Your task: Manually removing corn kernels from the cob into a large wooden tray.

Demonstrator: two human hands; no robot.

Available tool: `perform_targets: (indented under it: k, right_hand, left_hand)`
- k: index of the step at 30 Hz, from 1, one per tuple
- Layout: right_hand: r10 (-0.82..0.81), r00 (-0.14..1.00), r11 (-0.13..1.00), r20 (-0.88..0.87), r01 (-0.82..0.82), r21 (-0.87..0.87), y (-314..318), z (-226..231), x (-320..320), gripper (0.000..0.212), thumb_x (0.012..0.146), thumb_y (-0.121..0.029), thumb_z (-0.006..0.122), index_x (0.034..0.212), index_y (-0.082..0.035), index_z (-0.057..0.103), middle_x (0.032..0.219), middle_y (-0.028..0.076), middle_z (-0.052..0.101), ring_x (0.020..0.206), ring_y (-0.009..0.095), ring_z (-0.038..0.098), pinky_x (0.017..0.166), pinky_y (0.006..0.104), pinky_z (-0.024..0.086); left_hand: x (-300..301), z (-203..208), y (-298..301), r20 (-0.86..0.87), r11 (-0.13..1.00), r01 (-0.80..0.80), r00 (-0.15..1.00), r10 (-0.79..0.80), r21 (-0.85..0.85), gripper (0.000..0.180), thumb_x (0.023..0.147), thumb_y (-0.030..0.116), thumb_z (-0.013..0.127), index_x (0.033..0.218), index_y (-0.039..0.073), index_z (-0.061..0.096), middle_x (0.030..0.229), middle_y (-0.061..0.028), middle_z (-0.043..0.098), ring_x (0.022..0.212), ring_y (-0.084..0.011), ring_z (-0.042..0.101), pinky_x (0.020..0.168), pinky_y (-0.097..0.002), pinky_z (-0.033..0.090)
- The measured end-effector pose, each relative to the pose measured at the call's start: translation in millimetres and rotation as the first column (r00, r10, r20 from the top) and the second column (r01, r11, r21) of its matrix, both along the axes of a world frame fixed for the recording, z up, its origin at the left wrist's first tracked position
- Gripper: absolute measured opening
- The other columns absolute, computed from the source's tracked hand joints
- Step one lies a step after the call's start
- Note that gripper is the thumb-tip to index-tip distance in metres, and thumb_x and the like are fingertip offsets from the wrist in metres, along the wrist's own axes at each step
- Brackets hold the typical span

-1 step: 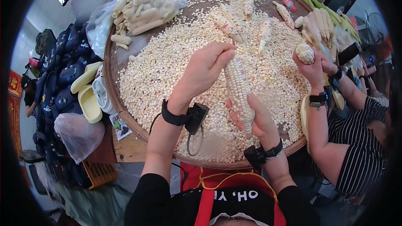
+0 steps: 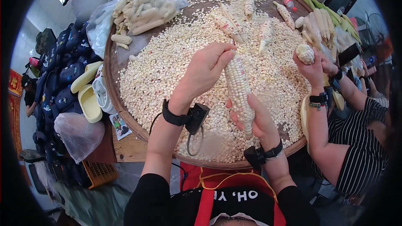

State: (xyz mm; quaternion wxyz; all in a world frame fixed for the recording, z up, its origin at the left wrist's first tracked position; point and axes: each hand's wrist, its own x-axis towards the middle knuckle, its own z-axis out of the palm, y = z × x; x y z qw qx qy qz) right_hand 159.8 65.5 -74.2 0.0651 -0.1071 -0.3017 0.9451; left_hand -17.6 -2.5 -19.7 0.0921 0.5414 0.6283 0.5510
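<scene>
I hold a pale, partly pink-flecked corn cob (image 2: 238, 86) over a big round shallow tray (image 2: 125, 115) that is heaped with loose white kernels (image 2: 167, 67). My left hand (image 2: 205, 69) is closed around the cob's upper end, thumb pressing on the kernels. My right hand (image 2: 257, 119) cups the cob's lower end from beneath. Both wrists carry black straps with small devices. The cob stands nearly upright, tilted slightly left at the top.
At the right, another person in a striped top holds a cob (image 2: 305, 53) in both hands. Whole cobs (image 2: 322, 23) lie at the tray's far right. A clear bag of stripped cobs (image 2: 142, 10) sits far left. Yellow slippers (image 2: 86, 96) and a plastic bag (image 2: 77, 134) lie left.
</scene>
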Motion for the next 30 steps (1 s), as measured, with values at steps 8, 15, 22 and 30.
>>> perform_targets:
  k: [8,15,22,30]
  right_hand:
    - [-0.009,0.998,1.0,0.064,0.009,-0.001,-4.8,-3.5,-8.0,0.044,0.091,-0.028,0.045,0.128,-0.01,0.03,0.096,0.013,0.055,0.065,0.014,0.057,0.04,0.0208,0.045]
    - [-0.074,0.994,0.997,0.086,0.07,0.042,4.5,-1.8,1.9,0.043,0.091,-0.032,0.044,0.118,0.0,0.039,0.094,0.015,0.055,0.064,0.018,0.056,0.043,0.0248,0.047]
    - [0.076,0.996,0.995,0.042,-0.078,0.057,-3.9,0.9,7.8,0.046,0.091,-0.029,0.046,0.129,-0.007,0.031,0.097,0.012,0.057,0.064,0.013,0.057,0.041,0.0198,0.044]
    - [0.108,0.994,0.994,-0.002,-0.108,-0.001,-5.1,7.7,6.4,0.05,0.091,-0.032,0.045,0.133,-0.011,0.026,0.095,0.01,0.057,0.061,0.009,0.056,0.039,0.017,0.042]
  left_hand:
    - [-9.0,-7.5,2.6,0.06,0.997,-0.059,0.996,0.062,-0.057,0.021,0.091,0.017,0.048,0.097,0.002,0.06,0.074,-0.003,0.057,0.057,-0.0074,0.048,0.052,-0.0221,0.04]
    - [-10.5,2.9,7.1,0.223,0.983,0.139,0.969,-0.11,-0.12,0.017,0.085,0.015,0.056,0.094,0.001,0.056,0.072,0.0003,0.051,0.065,-0.0069,0.046,0.057,-0.0227,0.039]
    - [-5.6,-0.3,-7.1,0.382,0.97,0.235,0.904,-0.193,-0.067,0.017,0.085,0.015,0.056,0.094,0.001,0.053,0.07,0.0034,0.046,0.063,-0.0058,0.041,0.057,-0.0204,0.035]
    - [-1.6,12.2,-8.6,0.365,0.983,0.125,0.928,-0.069,-0.133,0.019,0.088,0.016,0.05,0.081,0.002,0.06,0.067,0.002,0.049,0.063,-0.0049,0.043,0.056,-0.0196,0.035]
